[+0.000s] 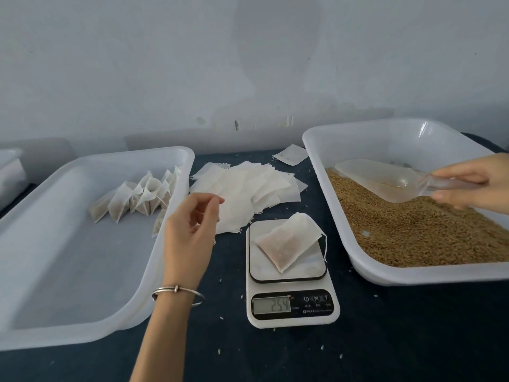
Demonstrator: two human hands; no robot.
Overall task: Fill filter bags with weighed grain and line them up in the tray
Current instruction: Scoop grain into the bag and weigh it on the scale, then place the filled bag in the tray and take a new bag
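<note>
**grainpacker:** Left hand (192,224) is nearest the lens, bangle on the wrist, fingers loosely curled with nothing in them, hovering at the edge of the empty bags pile (248,188). Filled bag (289,241) lies on the scale (289,274), readout maybe 25.4, kinda blurry.

**sievefan:** So the bag's just right of that hand, long axis diagonal, mouth toward the far right?

**grainpacker:** Yep. Left hand's closer. Right hand (473,180) grips the scoop (385,177) over the grain (413,230). Tray (82,271) with lined-up bags (137,197) sits left.
</note>
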